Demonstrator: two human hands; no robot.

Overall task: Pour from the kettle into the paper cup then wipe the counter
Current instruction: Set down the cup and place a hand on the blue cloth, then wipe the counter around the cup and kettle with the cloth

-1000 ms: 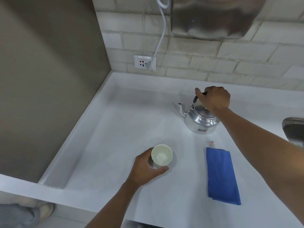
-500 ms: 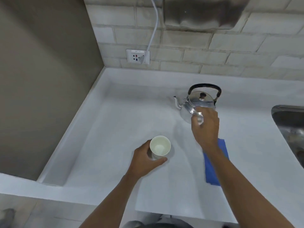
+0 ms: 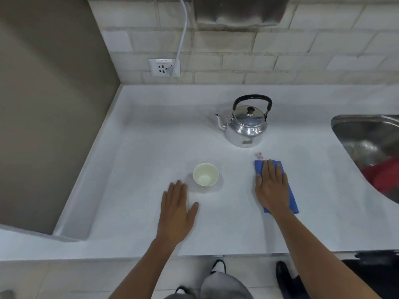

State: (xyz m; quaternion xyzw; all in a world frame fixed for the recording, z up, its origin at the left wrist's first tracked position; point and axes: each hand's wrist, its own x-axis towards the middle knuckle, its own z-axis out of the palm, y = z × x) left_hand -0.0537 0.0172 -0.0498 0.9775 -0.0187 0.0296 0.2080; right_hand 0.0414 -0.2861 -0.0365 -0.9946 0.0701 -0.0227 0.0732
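My right hand [image 3: 272, 186] lies flat on the cloth [image 3: 291, 197], fingers straight and together, pressing it ready to wipe; left hand [image 3: 176, 212] flat on the counter [image 3: 138, 165], fingers straight, clear of the cup [image 3: 205, 174]; kettle [image 3: 246, 124] upright behind, well apart from both hands.

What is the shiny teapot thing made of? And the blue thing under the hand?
The silver kettle with the black handle looks like polished metal: it mirrors its surroundings. The flat blue folded cloth under the right hand looks like soft matte fabric, probably microfibre.
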